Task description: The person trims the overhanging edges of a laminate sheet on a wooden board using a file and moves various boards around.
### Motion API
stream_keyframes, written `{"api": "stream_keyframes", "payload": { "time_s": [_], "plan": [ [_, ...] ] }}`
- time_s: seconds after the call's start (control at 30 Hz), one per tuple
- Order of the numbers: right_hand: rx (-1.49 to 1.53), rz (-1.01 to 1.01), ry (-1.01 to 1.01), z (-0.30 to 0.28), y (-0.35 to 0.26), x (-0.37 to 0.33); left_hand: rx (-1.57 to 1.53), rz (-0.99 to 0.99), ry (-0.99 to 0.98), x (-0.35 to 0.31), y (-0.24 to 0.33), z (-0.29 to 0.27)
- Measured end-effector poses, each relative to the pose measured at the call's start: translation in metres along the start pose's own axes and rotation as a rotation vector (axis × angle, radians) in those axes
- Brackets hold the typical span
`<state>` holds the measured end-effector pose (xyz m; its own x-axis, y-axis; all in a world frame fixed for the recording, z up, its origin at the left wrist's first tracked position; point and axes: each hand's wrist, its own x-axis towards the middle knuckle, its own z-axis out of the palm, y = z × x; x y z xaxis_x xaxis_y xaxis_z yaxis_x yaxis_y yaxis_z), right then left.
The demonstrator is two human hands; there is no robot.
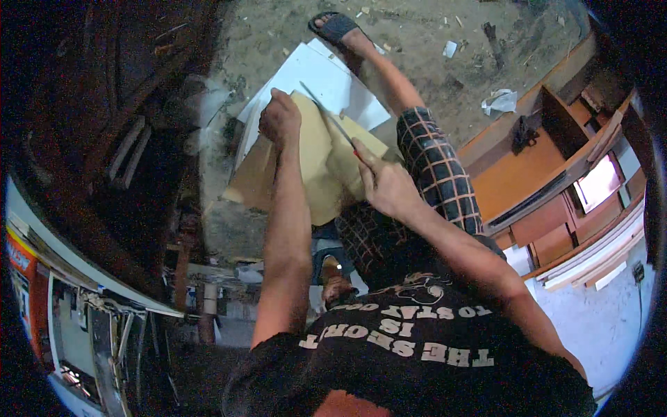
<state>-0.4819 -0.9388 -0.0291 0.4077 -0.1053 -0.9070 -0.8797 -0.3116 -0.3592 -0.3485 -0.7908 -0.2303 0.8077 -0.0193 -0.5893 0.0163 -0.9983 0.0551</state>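
Observation:
My right hand (390, 186) is closed round the red handle of a long, thin blade (326, 112), its tip pointing away to the far left. The blade lies over a pale yellow sheet (313, 156), which is bent and has an uneven near edge. At the sheet's left edge, my left hand (281, 117) is closed on it with curled fingers; the fingertips are partly hidden. White boards (303, 71) lie beneath and beyond the sheet. A brown panel (251, 177) shows under my left forearm.
To the right stands an open orange-brown wooden cabinet (511, 182) with a dark bundle (524, 133) in it. A crumpled white bag (499, 102) and scraps litter the dirt floor (431, 42). Stacked boards (594, 260) lie at the lower right. My sandalled foot (338, 29) is beyond the boards.

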Motion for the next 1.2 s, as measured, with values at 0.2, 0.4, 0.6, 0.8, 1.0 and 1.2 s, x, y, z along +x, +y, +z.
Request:
{"api": "stream_keyframes", "payload": {
  "time_s": [0.2, 0.4, 0.6, 0.8, 1.0, 1.2],
  "plan": [
    [-0.021, -0.029, 0.122, 0.02, 0.012, 0.041, -0.036, -0.035, -0.018, 0.0, 0.011, -0.004],
    [-0.038, -0.088, 0.076, 0.018, -0.005, 0.007, 0.024, -0.065, 0.006, 0.007, -0.008, -0.006],
    [-0.024, 0.006, 0.085, 0.023, 0.029, 0.048, -0.013, -0.03, 0.048, 0.003, 0.009, 0.009],
    [-0.007, 0.021, -0.025, 0.004, -0.01, 0.009, 0.157, -0.036, 0.067, 0.008, -0.021, 0.004],
    [-0.079, -0.013, 0.022, 0.023, -0.015, 0.039, -0.072, -0.048, 0.039, 0.006, -0.005, -0.001],
    [-0.174, -0.061, 0.073, 0.02, -0.031, 0.083, -0.119, -0.066, 0.004, 0.001, 0.016, -0.012]
  ]
}}
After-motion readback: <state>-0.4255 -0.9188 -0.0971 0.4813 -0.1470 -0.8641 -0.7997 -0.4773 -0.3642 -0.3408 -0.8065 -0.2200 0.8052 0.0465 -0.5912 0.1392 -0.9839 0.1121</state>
